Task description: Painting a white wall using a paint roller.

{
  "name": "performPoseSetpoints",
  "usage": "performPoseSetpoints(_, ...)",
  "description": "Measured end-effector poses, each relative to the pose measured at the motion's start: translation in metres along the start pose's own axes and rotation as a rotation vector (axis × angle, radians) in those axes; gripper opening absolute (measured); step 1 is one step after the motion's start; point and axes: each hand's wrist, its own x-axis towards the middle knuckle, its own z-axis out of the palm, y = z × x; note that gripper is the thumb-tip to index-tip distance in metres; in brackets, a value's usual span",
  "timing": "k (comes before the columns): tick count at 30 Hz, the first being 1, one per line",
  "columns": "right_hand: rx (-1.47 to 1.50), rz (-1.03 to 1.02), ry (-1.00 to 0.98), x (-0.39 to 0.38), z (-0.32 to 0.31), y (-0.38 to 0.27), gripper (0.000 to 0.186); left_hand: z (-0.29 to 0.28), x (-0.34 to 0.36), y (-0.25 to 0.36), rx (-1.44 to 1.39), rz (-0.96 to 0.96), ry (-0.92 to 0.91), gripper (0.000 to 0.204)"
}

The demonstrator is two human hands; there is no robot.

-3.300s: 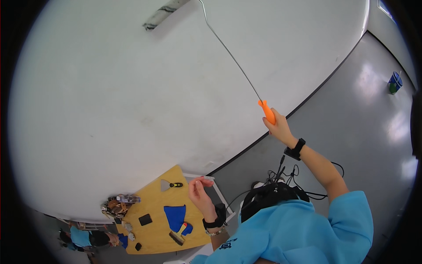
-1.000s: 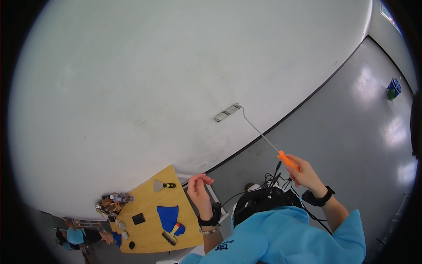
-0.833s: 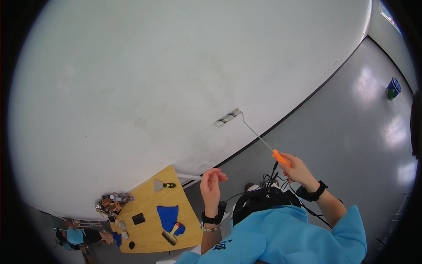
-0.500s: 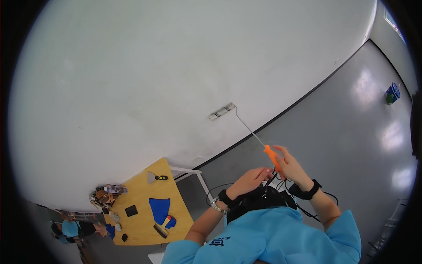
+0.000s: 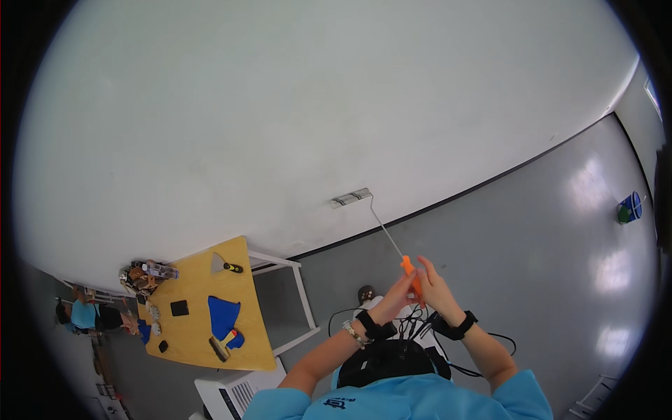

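Observation:
A paint roller (image 5: pixel 351 199) with a pale sleeve, a bent wire frame and an orange handle is held out in front of me. Its sleeve is at the lower part of the white wall (image 5: pixel 294 105); whether it touches cannot be made out. From the left, my left hand (image 5: pixel 394 299) closes on the orange handle. My right hand (image 5: pixel 438 292) grips it from the other side, thumb side up, with some fingers fairly straight. Parts of the handle are hidden between the two hands.
To the left, a yellow table (image 5: pixel 259 336) bears a scraper (image 5: pixel 225 265), a blue cloth (image 5: pixel 223 316), a brush (image 5: pixel 220 348) and a bottle (image 5: pixel 161 270). A blue-green bucket (image 5: pixel 629 208) stands far right. Black cables (image 5: pixel 483 371) hang around my waist. Another person (image 5: pixel 85 315) is far left.
My left hand has come up onto the roller's handle beside my right. My view has turned, and the roller's sleeve appears lower in it.

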Motion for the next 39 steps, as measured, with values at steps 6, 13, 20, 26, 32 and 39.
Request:
performPoseSetpoints(6, -0.017, 0.039, 0.001, 0.070, 0.029, 0.074, 0.045, -0.045, 0.049, -0.043, -0.120, 0.045, 0.239, 0.041)
performPoseSetpoints(13, -0.146, 0.129, 0.029, 0.141, 0.062, 0.131, 0.050, -0.123, 0.115, -0.083, -0.256, -0.021, 0.435, 0.031)
performPoseSetpoints(20, -0.035, 0.148, -0.064, 0.141, 0.037, 0.154, 0.052, -0.197, 0.171, -0.108, -0.413, 0.014, 0.536, 0.028)
performPoseSetpoints(26, -0.078, 0.321, 0.115, 0.102, 0.008, 0.219, 0.051, -0.286, 0.210, -0.125, -0.552, -0.061, 0.547, 0.023)
performPoseSetpoints(32, -0.089, 0.466, 0.237, 0.069, -0.003, 0.263, 0.048, -0.319, 0.265, -0.124, -0.727, -0.006, 0.574, 0.021)
performPoseSetpoints(39, 0.002, 0.433, 0.281, 0.082, 0.028, 0.271, 0.042, -0.363, 0.296, -0.095, -0.723, -0.090, 0.655, 0.019)
